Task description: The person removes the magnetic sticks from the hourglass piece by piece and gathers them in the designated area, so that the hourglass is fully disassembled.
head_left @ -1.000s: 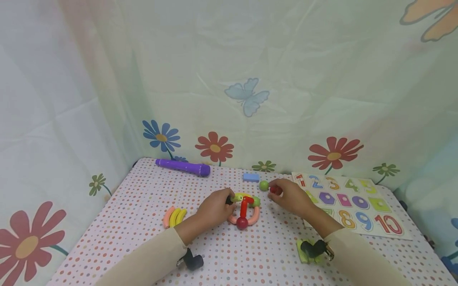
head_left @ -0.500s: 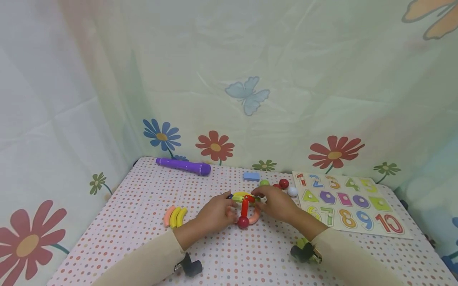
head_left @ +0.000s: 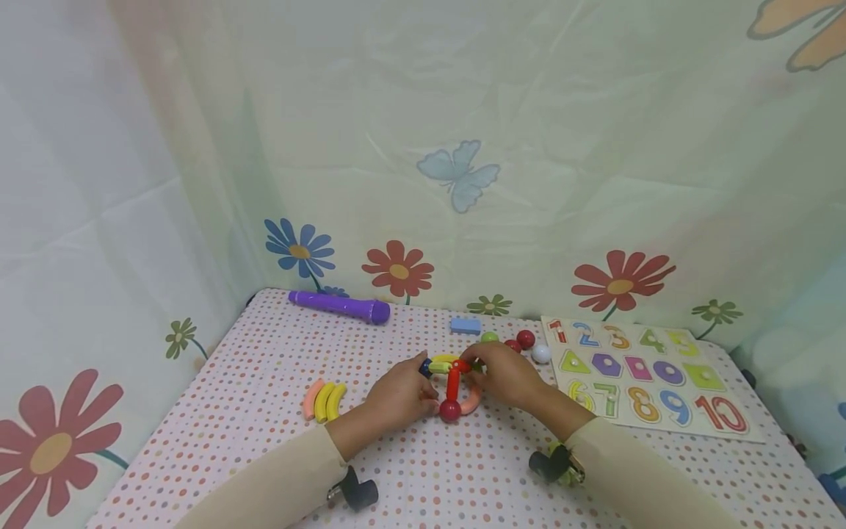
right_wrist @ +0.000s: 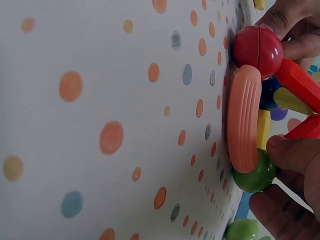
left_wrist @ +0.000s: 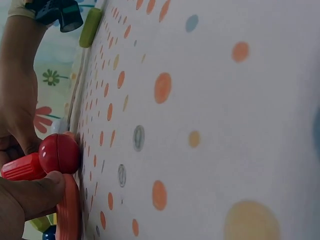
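I'm mid-assembly on the stick-and-ball figure [head_left: 452,385] at table centre — my left hand [head_left: 399,395] pinches its 9 o'clock side near the red ball [head_left: 450,411], my right hand [head_left: 507,375] grips a piece at its 1 o'clock edge. Next, I judge, that piece needs seating squarely — loose balls [head_left: 526,339] wait at 1 o'clock.

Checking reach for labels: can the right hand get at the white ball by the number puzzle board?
Probably yes. The white ball lies bare on the dotted tablecloth, just beyond the right hand, with nothing between them; that hand is busy gripping the coloured stick-and-ball toy.
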A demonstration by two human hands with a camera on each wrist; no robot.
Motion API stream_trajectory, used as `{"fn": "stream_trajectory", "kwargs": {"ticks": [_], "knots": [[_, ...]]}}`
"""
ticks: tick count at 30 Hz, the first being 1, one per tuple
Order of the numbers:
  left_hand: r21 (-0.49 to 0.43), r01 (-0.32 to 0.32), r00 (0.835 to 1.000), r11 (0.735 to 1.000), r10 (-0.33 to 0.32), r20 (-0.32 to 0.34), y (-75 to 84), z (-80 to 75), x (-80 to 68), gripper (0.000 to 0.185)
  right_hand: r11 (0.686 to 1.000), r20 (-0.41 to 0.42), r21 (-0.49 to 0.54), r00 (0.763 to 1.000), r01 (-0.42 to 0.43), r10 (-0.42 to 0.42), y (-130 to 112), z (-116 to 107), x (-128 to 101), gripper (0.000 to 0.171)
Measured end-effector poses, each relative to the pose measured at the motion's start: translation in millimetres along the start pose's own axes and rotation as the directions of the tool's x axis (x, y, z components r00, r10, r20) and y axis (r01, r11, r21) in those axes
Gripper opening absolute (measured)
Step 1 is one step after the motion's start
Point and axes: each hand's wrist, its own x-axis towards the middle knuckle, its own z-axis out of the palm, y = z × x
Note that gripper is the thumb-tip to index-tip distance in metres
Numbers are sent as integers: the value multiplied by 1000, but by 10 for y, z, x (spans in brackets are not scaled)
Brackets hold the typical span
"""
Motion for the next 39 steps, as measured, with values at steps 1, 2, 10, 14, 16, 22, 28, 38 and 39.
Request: {"fn": "stream_trajectory", "kwargs": {"ticks": [1,2,10,14,16,22,28,38,39], "knots": [[4,-2,1000,1000,2,-3,2,0,0,5,1000,-3,-5,1000,1,-1,-2,1,2,22],[8,-4,1000,1000,4,-5,4,1,1,5,1000,-5,-10,1000,1,-2,-3,4,4,22],[21,-22,1000,1000,22,-11,-8,24,24,4,998,-23,-57,999,26,-27,17,27,23,23],[24,-20,1000,1000,21,-12,-10,30,31,4,998,-16,-60,1000,11,-12,14,20,27,26],[29,-22,1000,999,22,-12,-8,32,33,5,999,-9,-40,1000,-6,6,13,13,24,29],[42,-34,999,999,34,-19,-10,28,28,8,996,-6,73,999,-45,46,38,-64,-20,58],[35,-30,999,999,30,-26,-17,36,13,9,1000,-51,25,999,2,-1,159,-207,-138,63],[19,1,1000,1000,-1,-15,-29,38,2,7,998,-59,67,998,-22,26,421,-426,-486,58],[17,0,1000,1000,0,-15,-31,42,1,7,997,-56,76,998,-34,38,445,-446,-525,59]]}}
